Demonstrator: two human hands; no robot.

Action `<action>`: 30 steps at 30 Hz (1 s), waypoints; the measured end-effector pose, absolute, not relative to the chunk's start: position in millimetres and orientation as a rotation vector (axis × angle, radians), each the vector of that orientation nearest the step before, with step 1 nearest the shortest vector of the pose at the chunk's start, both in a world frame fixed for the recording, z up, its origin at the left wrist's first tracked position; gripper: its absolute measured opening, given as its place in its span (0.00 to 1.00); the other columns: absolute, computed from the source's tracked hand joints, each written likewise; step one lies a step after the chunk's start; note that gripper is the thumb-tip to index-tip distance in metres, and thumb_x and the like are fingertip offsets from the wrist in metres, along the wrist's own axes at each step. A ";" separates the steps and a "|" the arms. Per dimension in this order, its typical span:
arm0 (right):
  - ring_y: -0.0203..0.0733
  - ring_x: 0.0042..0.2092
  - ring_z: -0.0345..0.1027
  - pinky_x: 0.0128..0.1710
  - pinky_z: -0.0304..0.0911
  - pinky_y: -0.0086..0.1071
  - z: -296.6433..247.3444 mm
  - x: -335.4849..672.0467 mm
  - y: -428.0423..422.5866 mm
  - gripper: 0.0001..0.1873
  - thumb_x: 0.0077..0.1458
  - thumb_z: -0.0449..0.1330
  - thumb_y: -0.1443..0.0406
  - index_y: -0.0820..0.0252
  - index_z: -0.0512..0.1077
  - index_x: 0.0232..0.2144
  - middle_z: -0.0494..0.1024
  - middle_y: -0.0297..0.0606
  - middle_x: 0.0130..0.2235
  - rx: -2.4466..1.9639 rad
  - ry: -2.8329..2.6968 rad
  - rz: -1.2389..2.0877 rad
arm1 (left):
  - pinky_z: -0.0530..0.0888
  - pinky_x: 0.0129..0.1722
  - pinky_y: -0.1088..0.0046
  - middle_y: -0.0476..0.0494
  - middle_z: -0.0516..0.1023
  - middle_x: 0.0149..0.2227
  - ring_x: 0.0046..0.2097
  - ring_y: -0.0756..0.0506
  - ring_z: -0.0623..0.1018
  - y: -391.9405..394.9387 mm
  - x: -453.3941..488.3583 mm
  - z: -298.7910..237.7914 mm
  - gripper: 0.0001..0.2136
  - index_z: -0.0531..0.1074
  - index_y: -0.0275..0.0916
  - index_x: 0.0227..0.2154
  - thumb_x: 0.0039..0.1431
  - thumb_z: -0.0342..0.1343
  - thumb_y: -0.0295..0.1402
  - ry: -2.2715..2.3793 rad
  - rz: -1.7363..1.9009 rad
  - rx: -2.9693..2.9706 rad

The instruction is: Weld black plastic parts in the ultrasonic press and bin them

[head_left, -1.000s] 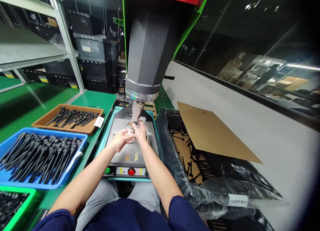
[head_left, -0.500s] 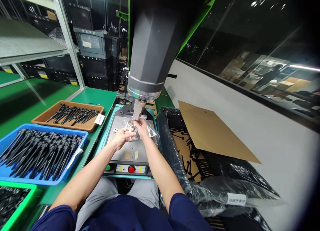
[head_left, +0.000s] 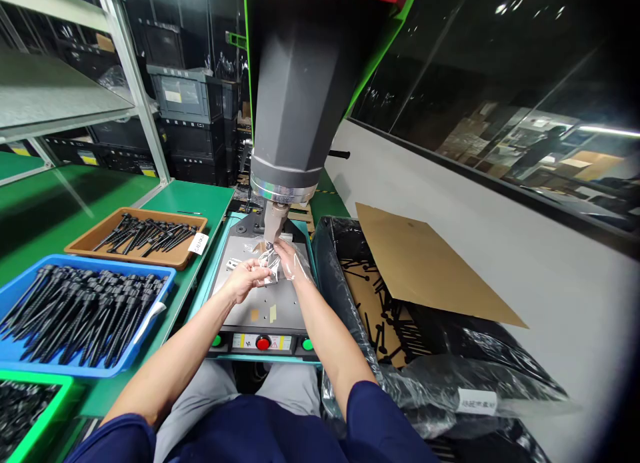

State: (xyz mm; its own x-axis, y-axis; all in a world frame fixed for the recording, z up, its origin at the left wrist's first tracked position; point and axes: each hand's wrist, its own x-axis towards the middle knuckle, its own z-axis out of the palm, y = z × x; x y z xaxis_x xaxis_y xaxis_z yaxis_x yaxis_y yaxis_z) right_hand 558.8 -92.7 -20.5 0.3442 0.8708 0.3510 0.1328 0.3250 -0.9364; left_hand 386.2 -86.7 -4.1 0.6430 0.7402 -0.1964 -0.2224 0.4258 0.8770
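Note:
My left hand (head_left: 245, 280) is closed in a pinch on a crumpled clear plastic bag (head_left: 274, 273), over the machine's grey plate. Beside it, to the right, my right hand (head_left: 290, 257) has its fingers stretched out along the bag, with clear film lying around its fingers and wrist. A pale metal tool tip (head_left: 275, 221) points down from the dark machine head (head_left: 295, 103), just above both hands. Whatever lies inside the bag is too small and glossy to make out. A small light-coloured fixture piece (head_left: 233, 264) sits on the plate left of the hands.
To the left, a blue tray (head_left: 173, 276) and a brown tray (head_left: 70, 246) hold black threaded parts. A green bin (head_left: 73, 383) stands nearer. Red (head_left: 263, 343) and green buttons line the machine's front. On the right, a plastic-lined box holds black parts under a cardboard sheet (head_left: 425, 263).
My right hand has gone from bent fingers near the tool tip to stretched fingers along the bag, a little lower and right. My left hand keeps its pinch. The view has shifted slightly.

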 end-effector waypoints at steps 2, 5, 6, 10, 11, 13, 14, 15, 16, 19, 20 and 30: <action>0.45 0.48 0.70 0.55 0.60 0.38 -14.6 559.5 -91.3 0.14 0.55 0.58 0.57 0.55 0.78 0.39 0.79 0.36 0.44 -1.128 -1.203 0.671 | 0.69 0.28 0.75 0.44 0.80 0.29 0.28 0.49 0.78 -87.5 386.7 -3.1 0.22 0.72 0.35 0.34 0.35 0.74 0.34 0.627 0.659 0.954; 0.43 0.43 0.72 0.50 0.62 0.36 -10.7 557.7 -88.6 0.14 0.53 0.59 0.57 0.56 0.77 0.39 0.80 0.34 0.40 -1.129 -1.163 0.718 | 0.67 0.26 0.76 0.43 0.80 0.29 0.27 0.50 0.77 -88.4 387.2 -2.6 0.22 0.72 0.35 0.34 0.35 0.74 0.33 0.610 0.658 0.962; 0.42 0.41 0.72 0.48 0.63 0.35 -10.9 556.4 -87.8 0.14 0.52 0.60 0.57 0.56 0.76 0.38 0.80 0.34 0.38 -1.143 -1.131 0.723 | 0.67 0.27 0.76 0.43 0.81 0.29 0.27 0.50 0.77 -88.6 387.2 -2.7 0.22 0.72 0.35 0.35 0.35 0.74 0.33 0.608 0.657 0.960; 0.42 0.40 0.72 0.44 0.65 0.34 -19.7 552.6 -84.3 0.15 0.49 0.62 0.54 0.57 0.76 0.37 0.80 0.35 0.37 -1.162 -1.019 0.721 | 0.69 0.28 0.76 0.43 0.81 0.30 0.28 0.50 0.78 -90.1 387.1 -4.0 0.23 0.72 0.35 0.35 0.36 0.74 0.34 0.609 0.658 0.959; 0.42 0.41 0.73 0.45 0.65 0.35 -23.6 552.8 -83.0 0.16 0.50 0.61 0.54 0.56 0.76 0.37 0.80 0.35 0.38 -1.144 -0.992 0.728 | 0.69 0.27 0.77 0.43 0.80 0.29 0.28 0.50 0.77 -90.6 387.1 -4.2 0.22 0.72 0.35 0.34 0.36 0.74 0.34 0.608 0.664 0.961; 0.42 0.44 0.73 0.46 0.66 0.36 -32.2 555.3 -78.9 0.17 0.53 0.59 0.52 0.55 0.75 0.39 0.80 0.37 0.42 -1.117 -0.905 0.753 | 0.68 0.26 0.78 0.45 0.80 0.28 0.27 0.50 0.77 -91.4 387.1 -4.3 0.21 0.72 0.35 0.34 0.36 0.74 0.34 0.613 0.672 0.966; 0.43 0.45 0.73 0.46 0.66 0.36 -36.2 557.6 -76.0 0.18 0.54 0.58 0.51 0.55 0.75 0.41 0.79 0.38 0.45 -1.116 -0.857 0.767 | 0.68 0.26 0.78 0.45 0.80 0.28 0.27 0.50 0.77 -91.5 387.3 -4.2 0.21 0.72 0.35 0.34 0.37 0.74 0.33 0.621 0.671 0.968; 0.44 0.47 0.73 0.46 0.67 0.37 -39.8 560.5 -72.8 0.20 0.54 0.57 0.51 0.55 0.75 0.43 0.79 0.40 0.47 -1.124 -0.817 0.779 | 0.69 0.26 0.78 0.44 0.80 0.28 0.28 0.50 0.77 -91.4 387.6 -4.0 0.21 0.72 0.35 0.34 0.37 0.74 0.33 0.635 0.671 0.968; 0.45 0.48 0.73 0.45 0.68 0.38 -42.6 563.8 -69.2 0.21 0.54 0.57 0.50 0.56 0.74 0.44 0.78 0.42 0.49 -1.142 -0.797 0.786 | 0.69 0.26 0.78 0.44 0.80 0.29 0.28 0.50 0.78 -90.9 388.1 -3.8 0.21 0.72 0.35 0.35 0.37 0.74 0.33 0.649 0.668 0.969; 0.47 0.53 0.70 0.45 0.69 0.39 -46.2 575.0 -58.3 0.24 0.54 0.57 0.50 0.56 0.73 0.49 0.73 0.44 0.56 -1.197 -0.829 0.764 | 0.69 0.26 0.78 0.44 0.80 0.28 0.27 0.50 0.77 -88.6 391.0 -3.2 0.21 0.71 0.34 0.33 0.36 0.73 0.32 0.669 0.675 0.971; 0.47 0.56 0.68 0.46 0.69 0.40 -46.3 578.6 -55.3 0.25 0.55 0.56 0.50 0.56 0.72 0.50 0.71 0.44 0.58 -1.208 -0.848 0.752 | 0.69 0.26 0.78 0.44 0.79 0.28 0.27 0.51 0.77 -87.8 392.5 -3.2 0.20 0.71 0.34 0.32 0.36 0.73 0.32 0.668 0.678 0.972; 0.44 0.65 0.56 0.63 0.55 0.42 -62.1 592.4 -62.7 0.25 0.64 0.44 0.59 0.59 0.65 0.60 0.63 0.42 0.64 -1.717 -1.125 0.537 | 0.69 0.25 0.78 0.42 0.80 0.30 0.29 0.49 0.78 -87.0 404.0 -9.6 0.20 0.71 0.35 0.32 0.37 0.73 0.32 0.661 0.665 0.973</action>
